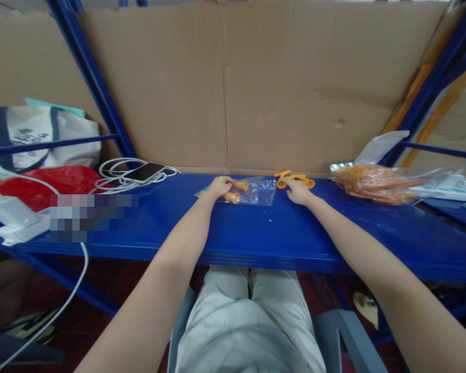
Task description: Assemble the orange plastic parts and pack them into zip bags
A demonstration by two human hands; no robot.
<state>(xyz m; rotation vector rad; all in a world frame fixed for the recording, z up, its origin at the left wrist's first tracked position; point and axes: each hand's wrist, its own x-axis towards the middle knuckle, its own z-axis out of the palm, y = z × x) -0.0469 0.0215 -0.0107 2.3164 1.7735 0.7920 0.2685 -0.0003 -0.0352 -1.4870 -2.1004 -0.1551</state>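
Observation:
My left hand [218,186] rests on the blue shelf [256,233] with its fingers closed on the edge of a small clear plastic bag [258,190]. Two orange plastic pieces [236,190] lie at that bag's opening, right by my left fingers. My right hand [298,191] is a little to the right, fingers curled and touching a small cluster of loose orange pieces [295,180] near the cardboard wall. Whether it grips one of them I cannot make out.
A big clear bag of orange pieces [376,182] lies at the right. At the left are a phone [144,171] on coiled white cable [116,178], a red bag [42,184], a white tote [39,137] and a white box [11,217]. Cardboard [256,88] backs the shelf.

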